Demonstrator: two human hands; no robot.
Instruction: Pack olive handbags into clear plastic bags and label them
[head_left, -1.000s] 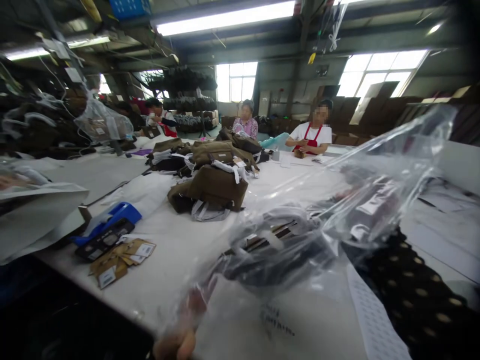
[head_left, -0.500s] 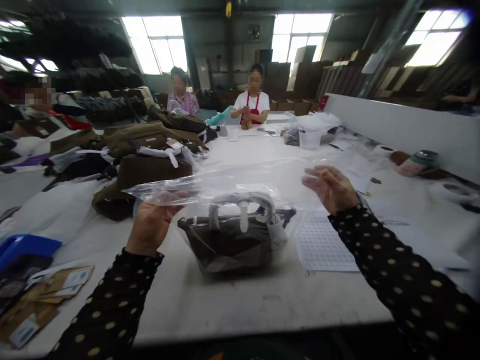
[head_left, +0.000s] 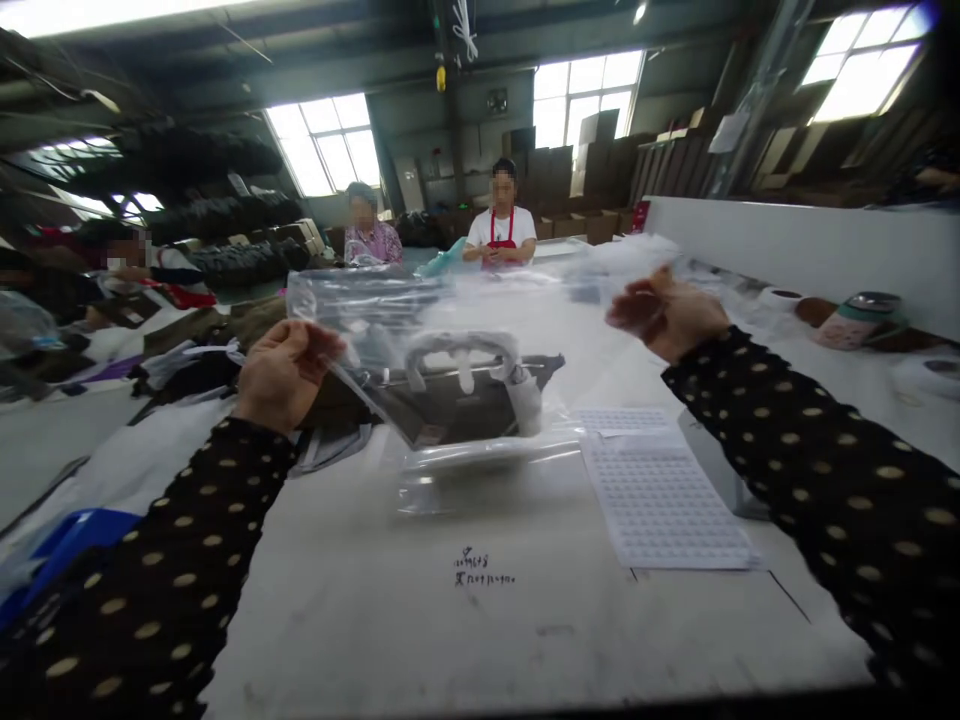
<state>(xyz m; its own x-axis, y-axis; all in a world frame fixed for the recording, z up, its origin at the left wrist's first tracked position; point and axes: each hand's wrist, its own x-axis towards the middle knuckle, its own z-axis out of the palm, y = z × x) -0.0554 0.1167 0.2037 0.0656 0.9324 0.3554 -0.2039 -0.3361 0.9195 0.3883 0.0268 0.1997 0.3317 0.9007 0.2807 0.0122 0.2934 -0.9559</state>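
A dark handbag [head_left: 469, 405] with wrapped handles is inside a clear plastic bag [head_left: 416, 490], raised above the white table [head_left: 360, 600]. At the left, my left hand [head_left: 285, 370] pinches the upper edge of the plastic. My right hand [head_left: 671, 312] is closed at the plastic's upper right side, its fingers bent and slightly blurred. The plastic stretches between both hands, with the handbag hanging in its middle.
Printed sheets [head_left: 664, 495] lie right of centre. Brown bags and white wrapping [head_left: 142, 440] are piled left, near a blue object [head_left: 71, 550]. A jar [head_left: 855, 320] and rolls stand by the white partition [head_left: 810, 250]. Two people are across the table, another far left.
Both hands have risen, lifting the plastic and the handbag up and away from the table's near edge. The view has tilted, and handwriting on the table now shows.
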